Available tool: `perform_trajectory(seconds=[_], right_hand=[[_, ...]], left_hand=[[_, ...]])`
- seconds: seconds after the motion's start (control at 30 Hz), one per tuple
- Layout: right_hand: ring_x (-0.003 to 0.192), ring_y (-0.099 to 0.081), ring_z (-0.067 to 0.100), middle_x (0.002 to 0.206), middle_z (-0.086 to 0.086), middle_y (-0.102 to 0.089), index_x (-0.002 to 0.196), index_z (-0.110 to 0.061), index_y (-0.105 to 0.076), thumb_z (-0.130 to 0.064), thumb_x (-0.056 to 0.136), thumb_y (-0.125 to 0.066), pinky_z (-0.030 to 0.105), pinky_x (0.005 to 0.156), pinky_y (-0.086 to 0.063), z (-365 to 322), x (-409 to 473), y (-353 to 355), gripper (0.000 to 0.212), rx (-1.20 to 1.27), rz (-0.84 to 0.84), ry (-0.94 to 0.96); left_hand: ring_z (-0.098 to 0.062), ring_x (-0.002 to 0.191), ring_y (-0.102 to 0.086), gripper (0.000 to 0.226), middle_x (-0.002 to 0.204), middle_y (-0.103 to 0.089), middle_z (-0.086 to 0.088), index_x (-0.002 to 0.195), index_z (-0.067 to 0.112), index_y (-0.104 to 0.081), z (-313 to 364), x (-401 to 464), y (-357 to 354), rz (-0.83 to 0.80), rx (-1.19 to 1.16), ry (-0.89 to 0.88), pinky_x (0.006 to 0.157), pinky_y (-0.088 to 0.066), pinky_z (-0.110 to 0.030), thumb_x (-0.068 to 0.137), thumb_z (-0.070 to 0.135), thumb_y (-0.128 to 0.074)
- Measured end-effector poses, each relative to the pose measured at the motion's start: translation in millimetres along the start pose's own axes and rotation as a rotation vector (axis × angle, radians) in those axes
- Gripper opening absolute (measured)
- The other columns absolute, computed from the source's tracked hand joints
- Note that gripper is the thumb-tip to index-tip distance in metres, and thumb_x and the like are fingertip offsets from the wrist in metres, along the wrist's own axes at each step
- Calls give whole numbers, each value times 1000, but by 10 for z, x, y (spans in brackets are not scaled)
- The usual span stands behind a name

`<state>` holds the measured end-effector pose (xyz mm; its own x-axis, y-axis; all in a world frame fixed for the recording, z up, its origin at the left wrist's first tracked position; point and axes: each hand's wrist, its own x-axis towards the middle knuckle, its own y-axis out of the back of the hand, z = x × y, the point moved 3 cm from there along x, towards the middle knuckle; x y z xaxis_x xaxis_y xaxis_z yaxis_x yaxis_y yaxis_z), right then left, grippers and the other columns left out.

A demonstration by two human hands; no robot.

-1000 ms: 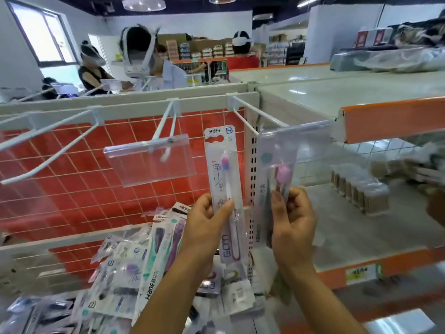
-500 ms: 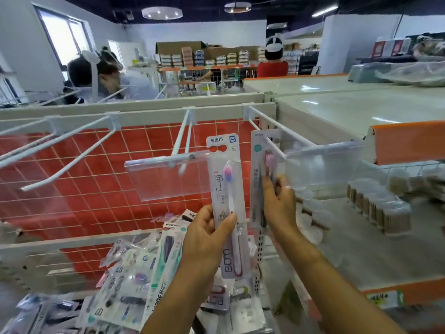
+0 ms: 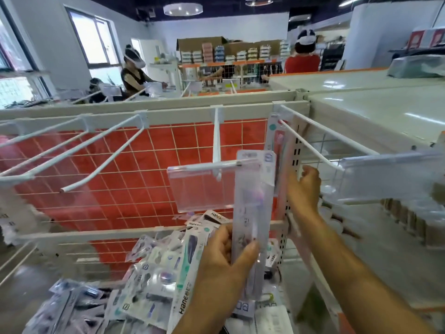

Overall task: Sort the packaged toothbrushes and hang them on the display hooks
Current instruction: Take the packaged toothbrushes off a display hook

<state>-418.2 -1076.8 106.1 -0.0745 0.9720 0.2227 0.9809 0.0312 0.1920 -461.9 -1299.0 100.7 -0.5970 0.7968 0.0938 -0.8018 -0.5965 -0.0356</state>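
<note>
While gripped: the left hand (image 3: 224, 259) clamps an upright packaged toothbrush (image 3: 252, 213), thumb across its front.
Right hand (image 3: 304, 189): fingers loosely curled, holding nothing, just beside the hung toothbrush pack (image 3: 274, 133).
Hung pack: on the right display hook (image 3: 310, 143).
Loose packs (image 3: 154, 268): piled below.

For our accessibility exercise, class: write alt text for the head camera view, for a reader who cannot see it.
A left hand grips a packaged toothbrush upright before a red wire-grid display, while the right hand reaches, holding nothing, toward a second pack hanging on the white hook at right. More packs lie heaped below.
</note>
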Motion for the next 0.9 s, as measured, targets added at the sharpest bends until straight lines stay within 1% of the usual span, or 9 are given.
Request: perform_trajectory(seconds=[0.1, 0.2, 0.3, 0.37, 0.47, 0.53, 0.67, 0.8, 0.9], right_hand=[[75, -67, 11, 85, -1, -68, 89, -28, -57, -40, 97, -47, 27, 63, -54, -141, -666, 257, 18, 331, -140, 20], [78, -68, 16, 85, 1, -72, 85, -27, -66, -47, 95, -42, 30, 71, -56, -322, -1133, 431, 33, 526, -306, 160], [80, -66, 18, 88, 4, -71, 90, -28, -69, -62, 84, -53, 28, 72, -54, -480, -1348, 497, 38, 668, -483, 288], [81, -65, 18, 88, 3, -70, 93, -26, -69, -62, 76, -63, 29, 72, -53, -557, -1433, 516, 40, 680, -547, 324], [78, -64, 12, 84, -6, -69, 92, -28, -68, -35, 76, -68, 23, 70, -52, -673, -1546, 507, 17, 658, -608, 409], [77, -66, 11, 82, -6, -69, 90, -31, -68, -27, 74, -65, 22, 68, -52, -717, -1589, 462, 17, 613, -630, 399], [82, -68, 14, 88, -3, -70, 93, -31, -66, -28, 73, -67, 23, 68, -54, -751, -1625, 359, 20, 528, -655, 383], [81, -67, 15, 89, -3, -69, 93, -37, -64, -32, 73, -70, 23, 66, -54, -716, -1613, 294, 21, 420, -641, 374], [82, -67, 18, 89, -3, -68, 93, -35, -64, -26, 80, -67, 28, 70, -57, -691, -1611, 255, 16, 376, -636, 375]], left_hand=[[-2, 81, -68, 18, 88, -72, 15, 95, 32, -63, -26, -99, -10, -25, 51, -60, 69, -52, -14, 85, 18, -69], [-4, 79, -68, 22, 86, -72, 11, 92, 43, -64, -15, -155, -8, -11, 63, -150, 68, -53, -16, 74, 30, -66], [-9, 81, -69, 24, 85, -72, 9, 90, 49, -63, -22, -200, -7, 39, 63, -215, 71, -56, -23, 68, 45, -70], [-11, 79, -70, 28, 82, -73, 7, 88, 49, -64, -44, -237, -2, 87, 22, -229, 70, -55, -24, 60, 50, -67], [-16, 78, -70, 29, 82, -73, 3, 87, 48, -65, -51, -293, 32, 107, -15, -238, 70, -57, -34, 58, 52, -68], [-18, 81, -70, 29, 84, -73, 1, 87, 47, -65, -41, -307, 73, 110, -38, -240, 71, -57, -36, 58, 51, -68], [-19, 81, -69, 28, 85, -71, -4, 89, 45, -65, -16, -267, 140, 99, -68, -254, 70, -56, -33, 62, 50, -68], [-10, 87, -70, 25, 90, -73, 5, 95, 50, -65, 14, -213, 173, 42, -61, -248, 73, -55, -25, 73, 38, -69], [-12, 95, -70, 30, 98, -73, 5, 103, 51, -63, 3, -164, 191, 22, -29, -240, 81, -57, -35, 73, 51, -65]])
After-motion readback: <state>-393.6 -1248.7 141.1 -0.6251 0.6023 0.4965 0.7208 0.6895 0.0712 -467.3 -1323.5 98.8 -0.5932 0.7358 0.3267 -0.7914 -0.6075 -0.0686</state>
